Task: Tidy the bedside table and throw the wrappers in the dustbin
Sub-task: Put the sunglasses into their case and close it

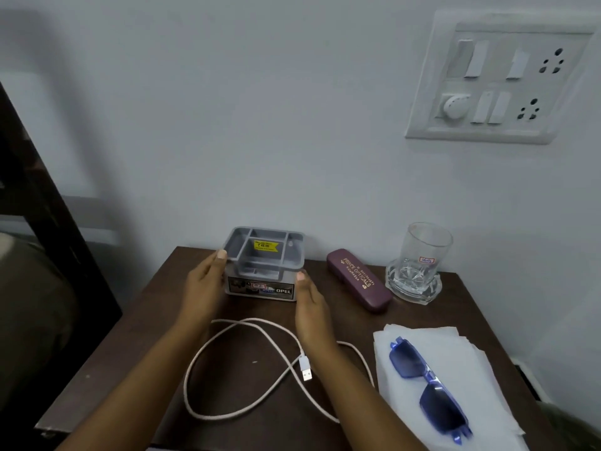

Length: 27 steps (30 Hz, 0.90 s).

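Note:
A grey plastic organiser box (264,265) with several compartments and a yellow price sticker stands at the back of the dark wooden bedside table (247,428). My left hand (204,283) presses its left side with straight fingers. My right hand (310,304) touches its right side, fingers straight. A pale pink USB cable (227,359) lies looped in front of the box, under my forearms. Blue sunglasses (426,388) lie on a stack of white paper sheets (468,359) at the front right. No wrappers or dustbin are in view.
A maroon spectacle case (359,279) lies right of the box. Beyond it an empty drinking glass (422,252) stands in a cut-glass dish (413,289). A switchboard (494,79) is on the wall above. A dark bed frame (48,222) stands at the left.

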Motion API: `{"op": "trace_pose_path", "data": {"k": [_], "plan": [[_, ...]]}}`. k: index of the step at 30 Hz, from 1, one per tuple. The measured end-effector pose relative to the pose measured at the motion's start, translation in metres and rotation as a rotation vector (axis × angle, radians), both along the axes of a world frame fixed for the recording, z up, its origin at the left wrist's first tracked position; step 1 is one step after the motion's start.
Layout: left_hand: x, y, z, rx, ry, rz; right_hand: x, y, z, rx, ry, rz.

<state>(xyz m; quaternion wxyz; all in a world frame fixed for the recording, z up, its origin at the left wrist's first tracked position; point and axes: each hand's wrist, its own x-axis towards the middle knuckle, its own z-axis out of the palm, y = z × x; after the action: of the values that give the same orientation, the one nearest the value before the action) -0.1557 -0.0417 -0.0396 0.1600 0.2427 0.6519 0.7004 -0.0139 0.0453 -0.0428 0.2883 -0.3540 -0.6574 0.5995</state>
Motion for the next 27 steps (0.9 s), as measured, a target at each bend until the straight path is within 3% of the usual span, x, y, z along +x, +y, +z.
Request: {"op": "trace_pose_path", "data": {"k": [12, 15, 17, 20, 25, 27], "plan": [[-0.020, -0.032, 0.008, -0.062, -0.023, 0.086, -0.023, -0.015, 0.007, 0.054, -0.044, 0.104], [-0.004, -0.048, 0.012, -0.044, 0.032, 0.107, 0.002, -0.002, 0.012, 0.225, -0.090, 0.040], [0.017, -0.060, 0.012, 0.021, 0.075, 0.169, 0.025, 0.017, 0.017, 0.488, -0.180, -0.088], [0.059, -0.067, 0.013, 0.028, 0.229, 0.215, 0.048, 0.054, 0.020, 0.835, -0.469, -0.198], [0.121, -0.039, 0.011, -0.018, 0.177, -0.053, 0.042, 0.085, 0.011, 0.884, -0.812, -0.098], [0.127, -0.030, 0.010, -0.124, 0.366, -0.118, 0.038, 0.089, 0.007, 0.920, -0.800, -0.080]]}}
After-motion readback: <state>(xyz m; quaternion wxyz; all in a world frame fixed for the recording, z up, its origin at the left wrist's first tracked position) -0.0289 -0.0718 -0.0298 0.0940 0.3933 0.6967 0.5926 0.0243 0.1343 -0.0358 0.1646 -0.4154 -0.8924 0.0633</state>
